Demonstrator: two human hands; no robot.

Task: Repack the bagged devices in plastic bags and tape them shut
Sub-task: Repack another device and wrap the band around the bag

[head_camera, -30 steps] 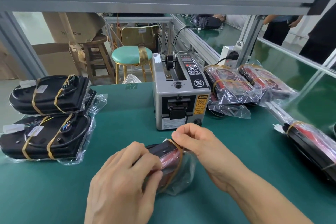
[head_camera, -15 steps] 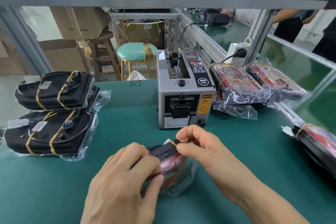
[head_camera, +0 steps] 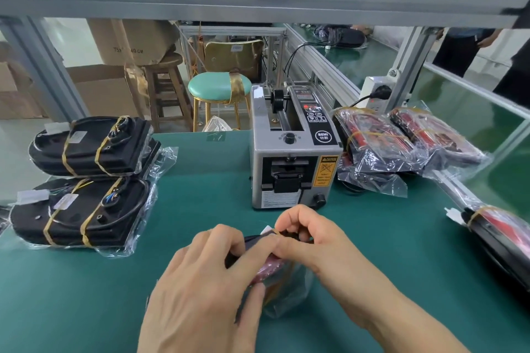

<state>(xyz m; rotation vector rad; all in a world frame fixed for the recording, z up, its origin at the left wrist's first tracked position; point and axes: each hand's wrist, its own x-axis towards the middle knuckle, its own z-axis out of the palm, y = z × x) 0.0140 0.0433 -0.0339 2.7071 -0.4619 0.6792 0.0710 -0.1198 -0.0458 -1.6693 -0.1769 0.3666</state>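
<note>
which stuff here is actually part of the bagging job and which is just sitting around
In the job:
left hand and right hand, both gripping the bagged device
tape dispenser
black bagged units
red bagged units

Lying about:
green stool
wooden stool
cardboard boxes
power strip

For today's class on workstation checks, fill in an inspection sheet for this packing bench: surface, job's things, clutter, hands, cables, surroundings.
Surface: green mat.
Job's things: device in hand, partly bagged; bagged black devices left; bagged red devices right; tape dispenser centre.
Clutter: nothing seen.
Hands: left hand holds the device; right hand pinches at its top.
Cables: black cord to power strip.
Surroundings: stools, cardboard boxes.
</note>
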